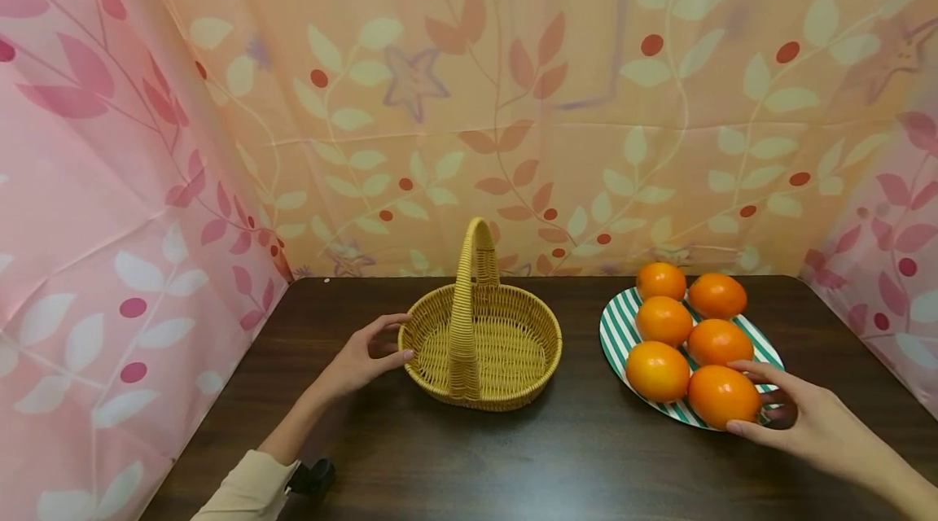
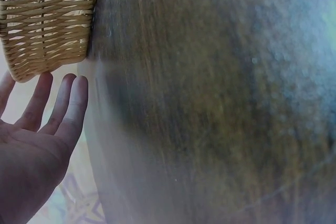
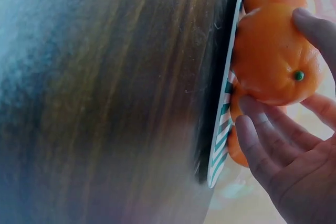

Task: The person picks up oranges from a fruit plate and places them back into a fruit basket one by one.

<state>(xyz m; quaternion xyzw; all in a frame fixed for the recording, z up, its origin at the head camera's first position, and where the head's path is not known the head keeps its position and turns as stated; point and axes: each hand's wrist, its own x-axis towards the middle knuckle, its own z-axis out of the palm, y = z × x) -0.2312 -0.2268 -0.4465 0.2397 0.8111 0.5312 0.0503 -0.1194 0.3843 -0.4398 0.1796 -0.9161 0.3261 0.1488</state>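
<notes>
In the head view my right hand (image 1: 795,415) grips the nearest right orange (image 1: 721,397) on a green-and-white striped plate (image 1: 617,324). Thumb and fingers lie on opposite sides of the fruit, whose green stem spot shows in the right wrist view, where my right hand (image 3: 299,166) reaches around it. My left hand (image 1: 362,356) is at the left rim of a yellow wicker basket (image 1: 513,342) with a tall handle. In the left wrist view the fingers of my left hand (image 2: 39,145) are extended, their tips right at the basket's (image 2: 50,30) edge.
Several more oranges (image 1: 663,321) sit close together on the plate. The dark wooden table (image 1: 513,456) ends at a floral curtain (image 1: 469,98) behind, with pink cloth (image 1: 110,220) along the left. A black strap (image 1: 311,476) is near my left sleeve.
</notes>
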